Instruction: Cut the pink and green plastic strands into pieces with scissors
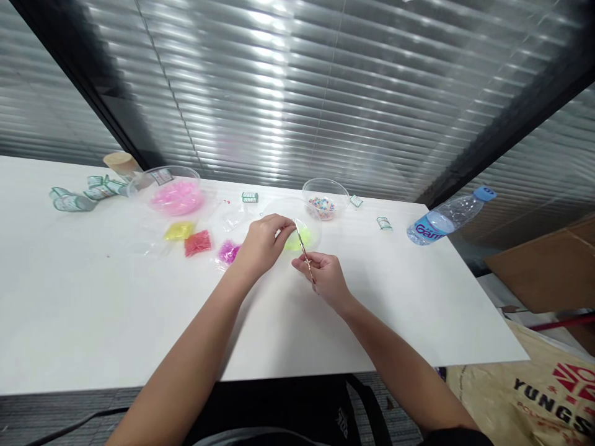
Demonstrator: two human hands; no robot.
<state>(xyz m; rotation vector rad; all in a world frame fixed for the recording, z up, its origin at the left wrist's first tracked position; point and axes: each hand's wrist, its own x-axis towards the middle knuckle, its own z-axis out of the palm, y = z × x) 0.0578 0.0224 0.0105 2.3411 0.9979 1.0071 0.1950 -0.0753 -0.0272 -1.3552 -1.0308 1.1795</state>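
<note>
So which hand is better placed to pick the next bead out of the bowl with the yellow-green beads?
Probably the left hand. Its fingertips sit at the rim of the clear bowl holding yellow-green beads, and it grips no tool. The right hand is pinching the thin stick, so it is occupied.

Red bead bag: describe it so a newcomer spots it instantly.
On the white table, look left of the person's left hand, below the clear bowl of pink beads. The red bead bag lies between a yellow bag and a magenta bag; it alone is red.

Both hands, left (263,243) and right (325,277), pinch closed together.
</note>
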